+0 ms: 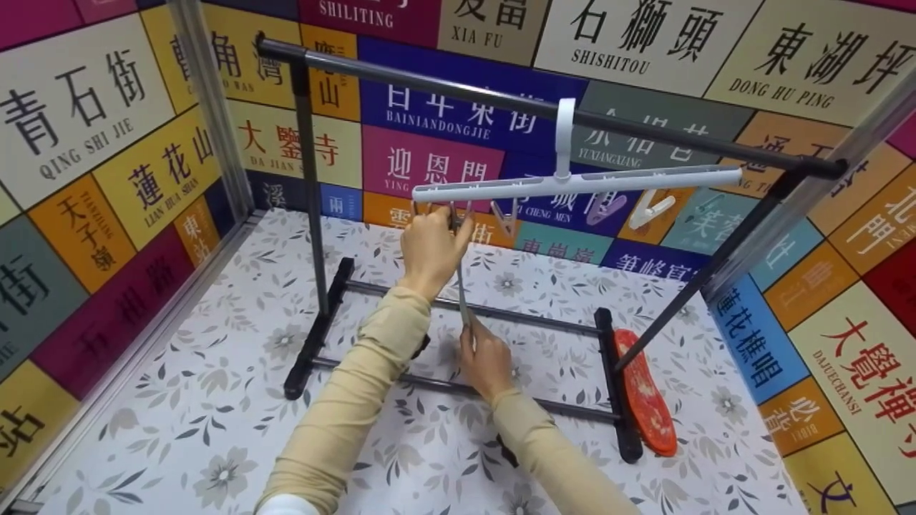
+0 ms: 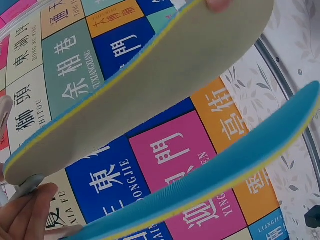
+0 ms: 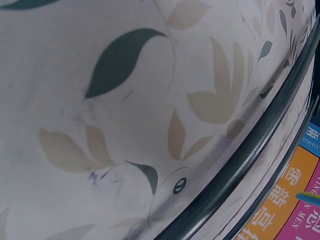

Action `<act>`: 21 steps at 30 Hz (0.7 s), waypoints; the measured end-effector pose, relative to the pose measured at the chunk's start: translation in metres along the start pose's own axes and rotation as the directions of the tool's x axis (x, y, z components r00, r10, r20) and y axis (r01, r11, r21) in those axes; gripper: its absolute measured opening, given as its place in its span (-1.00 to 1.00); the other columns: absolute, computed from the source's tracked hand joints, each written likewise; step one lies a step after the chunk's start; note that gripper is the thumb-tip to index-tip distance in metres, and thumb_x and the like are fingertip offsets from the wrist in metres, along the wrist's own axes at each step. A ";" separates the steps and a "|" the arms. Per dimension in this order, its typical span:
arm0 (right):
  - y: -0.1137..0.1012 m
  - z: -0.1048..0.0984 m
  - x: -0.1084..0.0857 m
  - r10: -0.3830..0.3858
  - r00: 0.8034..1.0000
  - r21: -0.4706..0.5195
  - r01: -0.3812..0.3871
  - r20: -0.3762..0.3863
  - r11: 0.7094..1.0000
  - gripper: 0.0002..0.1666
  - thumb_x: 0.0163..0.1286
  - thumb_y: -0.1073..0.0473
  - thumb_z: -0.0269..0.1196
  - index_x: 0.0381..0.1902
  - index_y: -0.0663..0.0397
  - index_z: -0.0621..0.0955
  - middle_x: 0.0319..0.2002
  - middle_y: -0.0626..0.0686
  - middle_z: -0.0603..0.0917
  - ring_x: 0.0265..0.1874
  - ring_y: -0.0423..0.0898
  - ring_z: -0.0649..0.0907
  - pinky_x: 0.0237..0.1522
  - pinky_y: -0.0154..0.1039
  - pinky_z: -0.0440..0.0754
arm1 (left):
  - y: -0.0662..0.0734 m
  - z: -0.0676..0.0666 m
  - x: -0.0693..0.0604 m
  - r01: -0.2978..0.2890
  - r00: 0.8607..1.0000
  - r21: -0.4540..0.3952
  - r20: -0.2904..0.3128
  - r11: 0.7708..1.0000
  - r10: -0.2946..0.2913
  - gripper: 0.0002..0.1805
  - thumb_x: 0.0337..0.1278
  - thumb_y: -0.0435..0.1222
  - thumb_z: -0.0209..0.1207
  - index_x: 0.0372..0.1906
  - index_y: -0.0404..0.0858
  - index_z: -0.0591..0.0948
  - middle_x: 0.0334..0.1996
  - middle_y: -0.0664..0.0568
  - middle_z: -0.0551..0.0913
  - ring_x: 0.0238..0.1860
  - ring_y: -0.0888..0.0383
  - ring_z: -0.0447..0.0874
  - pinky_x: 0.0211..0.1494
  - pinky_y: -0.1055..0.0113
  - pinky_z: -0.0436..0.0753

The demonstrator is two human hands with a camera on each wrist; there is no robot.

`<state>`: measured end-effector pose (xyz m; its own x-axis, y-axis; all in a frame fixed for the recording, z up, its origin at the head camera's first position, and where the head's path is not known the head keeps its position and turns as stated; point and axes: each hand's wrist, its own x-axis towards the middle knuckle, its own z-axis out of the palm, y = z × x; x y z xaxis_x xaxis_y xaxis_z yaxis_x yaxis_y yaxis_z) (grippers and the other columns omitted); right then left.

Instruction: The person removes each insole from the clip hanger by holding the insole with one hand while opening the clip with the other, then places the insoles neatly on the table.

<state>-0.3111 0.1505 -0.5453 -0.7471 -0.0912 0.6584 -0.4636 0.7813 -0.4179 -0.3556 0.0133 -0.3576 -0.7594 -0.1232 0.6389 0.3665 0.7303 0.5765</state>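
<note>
A white clip hanger [image 1: 572, 182] hangs by its hook from a dark rail. My left hand [image 1: 429, 247] is under the hanger's left end, its fingers [image 2: 27, 215] pinching a grey clip [image 2: 31, 184] at one end of an insole [image 2: 135, 95] with a beige underside and blue-yellow edge. Lower down, my right hand [image 1: 486, 361] pinches the insole's other end; its fingertip [image 2: 217, 4] shows at the top of the left wrist view. A second blue insole [image 2: 200, 175] is alongside, its end near another clip; how it is held is partly hidden.
The dark metal rack [image 1: 308, 179] stands on a leaf-patterned white surface [image 1: 222, 429]. A red, mottled insole-shaped piece [image 1: 647, 400] lies by its right foot. More clips [image 1: 651, 211] hang from the hanger's right half. Walls with printed signs [image 1: 444, 157] enclose the space.
</note>
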 end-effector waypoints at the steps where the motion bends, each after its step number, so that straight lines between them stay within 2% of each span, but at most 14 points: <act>1: 0.000 -0.001 -0.001 -0.006 1.000 0.000 0.006 0.001 1.000 -0.69 0.43 0.24 0.16 0.04 0.24 0.67 -0.21 0.19 0.78 -0.35 0.10 0.78 -0.34 -0.01 0.70 | 0.000 0.000 0.000 -0.003 1.000 0.002 0.002 1.000 0.003 -0.61 0.26 -0.07 0.22 -0.57 -0.24 0.59 -0.70 -0.02 0.60 -0.64 0.00 0.58 -0.54 0.09 0.51; 8: 0.001 -0.007 -0.010 -0.048 0.999 -0.014 0.048 -0.013 0.999 -0.69 0.42 0.24 0.19 0.05 0.21 0.67 -0.18 0.17 0.79 -0.33 0.11 0.78 -0.33 0.00 0.70 | 0.001 -0.001 0.000 -0.030 1.000 0.014 -0.006 0.999 0.030 -0.65 0.22 -0.11 0.23 -0.59 -0.24 0.60 -0.68 -0.03 0.62 -0.61 -0.05 0.62 -0.50 0.05 0.55; 13: 0.002 -0.015 -0.020 -0.065 0.998 0.002 0.065 0.005 0.998 -0.68 0.42 0.26 0.18 0.07 0.25 0.66 -0.16 0.18 0.78 -0.26 0.12 0.78 -0.29 -0.03 0.72 | 0.002 -0.003 0.001 -0.033 0.999 0.022 0.007 0.999 0.033 -0.64 0.22 -0.09 0.21 -0.58 -0.25 0.64 -0.66 -0.03 0.66 -0.58 -0.07 0.65 -0.48 0.04 0.57; 17: 0.006 -0.026 -0.026 -0.058 0.998 0.008 0.058 0.027 0.998 -0.71 0.43 0.25 0.17 0.03 0.24 0.68 -0.25 0.17 0.79 -0.32 0.10 0.79 -0.35 -0.02 0.72 | 0.000 -0.004 0.002 -0.031 0.999 0.010 0.011 0.999 0.031 -0.65 0.22 -0.10 0.22 -0.56 -0.26 0.67 -0.65 -0.03 0.69 -0.59 -0.05 0.66 -0.48 0.06 0.57; 21: 0.016 -0.041 -0.030 -0.048 0.999 0.012 0.048 0.021 0.999 -0.79 0.43 0.28 0.17 -0.11 0.24 0.69 -0.39 0.14 0.77 -0.45 0.05 0.76 -0.43 -0.05 0.70 | -0.001 -0.006 0.003 -0.029 0.999 0.015 0.021 0.999 0.029 -0.64 0.24 -0.08 0.21 -0.51 -0.27 0.68 -0.61 -0.05 0.71 -0.57 -0.05 0.67 -0.46 0.07 0.59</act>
<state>-0.2765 0.1911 -0.5457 -0.7338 -0.1421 0.6643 -0.5046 0.7687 -0.3930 -0.3553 0.0087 -0.3531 -0.7594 -0.0882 0.6446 0.3805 0.7435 0.5500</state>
